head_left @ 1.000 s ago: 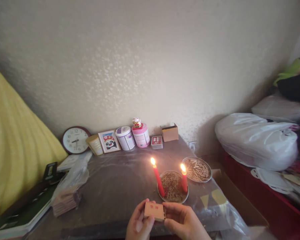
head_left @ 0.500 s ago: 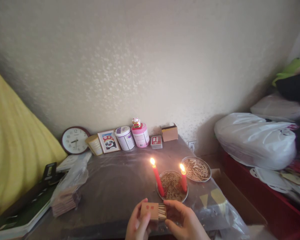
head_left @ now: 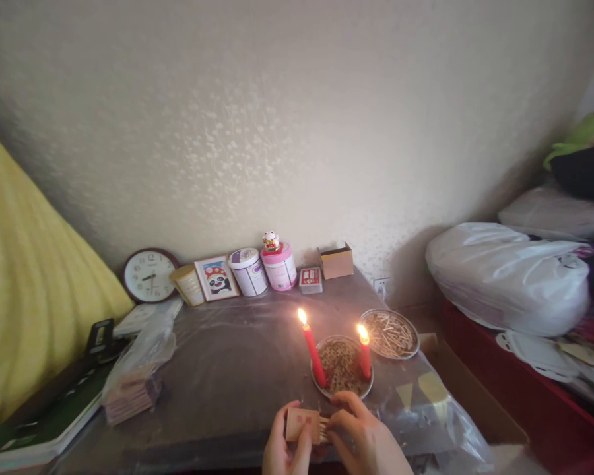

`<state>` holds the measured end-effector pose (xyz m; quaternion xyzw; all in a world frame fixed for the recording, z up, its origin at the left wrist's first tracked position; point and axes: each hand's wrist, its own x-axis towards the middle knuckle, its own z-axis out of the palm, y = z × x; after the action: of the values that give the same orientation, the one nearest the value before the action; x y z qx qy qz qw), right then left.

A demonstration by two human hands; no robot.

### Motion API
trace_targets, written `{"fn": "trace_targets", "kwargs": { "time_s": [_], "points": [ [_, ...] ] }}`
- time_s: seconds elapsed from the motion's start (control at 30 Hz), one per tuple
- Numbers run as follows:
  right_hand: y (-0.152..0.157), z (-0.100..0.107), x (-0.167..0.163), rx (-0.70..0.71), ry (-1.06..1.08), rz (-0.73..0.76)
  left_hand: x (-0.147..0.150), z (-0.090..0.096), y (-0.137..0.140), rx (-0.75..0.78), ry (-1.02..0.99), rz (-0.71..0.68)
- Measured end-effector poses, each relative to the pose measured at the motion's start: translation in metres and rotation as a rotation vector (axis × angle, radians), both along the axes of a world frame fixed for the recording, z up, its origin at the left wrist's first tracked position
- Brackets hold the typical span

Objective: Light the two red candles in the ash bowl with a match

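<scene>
At the near table edge my left hand (head_left: 286,450) grips a small tan matchbox (head_left: 303,424) with red print. Its drawer is slid out to the right and match sticks show. My right hand (head_left: 363,439) has its fingertips on those matches at the drawer's open end. Just beyond my hands stands a round metal dish (head_left: 342,367) of burnt matches with two lit red candles in it, a leaning one (head_left: 313,355) on the left and an upright one (head_left: 365,356) on the right. Behind it to the right, a second dish (head_left: 390,334) holds unburnt sticks.
Plastic film covers the dark table (head_left: 228,369). Along the wall stand a clock (head_left: 149,276), a panda picture (head_left: 217,278), two tubs (head_left: 264,270), a red box (head_left: 310,280) and an open carton (head_left: 335,262). A bagged stack (head_left: 134,382) lies left, and white bags (head_left: 507,277) fill the right.
The matchbox was closed a second ago. Its drawer has slid out to the right, the box has dropped lower toward me, and my right fingers have moved onto the exposed matches.
</scene>
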<state>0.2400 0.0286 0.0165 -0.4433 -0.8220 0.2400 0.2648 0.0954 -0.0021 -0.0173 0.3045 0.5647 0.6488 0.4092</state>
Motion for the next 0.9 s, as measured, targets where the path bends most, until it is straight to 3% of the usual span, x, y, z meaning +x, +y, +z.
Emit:
{"fn": "trace_targets", "kwargs": {
  "time_s": [0.17,0.33,0.63,0.9],
  "points": [
    [0.000,-0.005,-0.001,0.062,-0.172,-0.005,0.005,-0.009,-0.002,0.014,0.137,0.024],
    [0.001,-0.003,-0.002,0.092,-0.188,-0.003,0.002,-0.016,-0.001,0.012,0.180,0.031],
    [0.000,-0.005,-0.002,0.310,-0.036,-0.031,-0.001,-0.020,0.003,-0.050,-0.108,-0.039],
    [0.000,-0.003,-0.002,0.413,0.011,0.012,-0.001,-0.006,0.004,-0.105,-0.224,-0.070]
  ]
}}
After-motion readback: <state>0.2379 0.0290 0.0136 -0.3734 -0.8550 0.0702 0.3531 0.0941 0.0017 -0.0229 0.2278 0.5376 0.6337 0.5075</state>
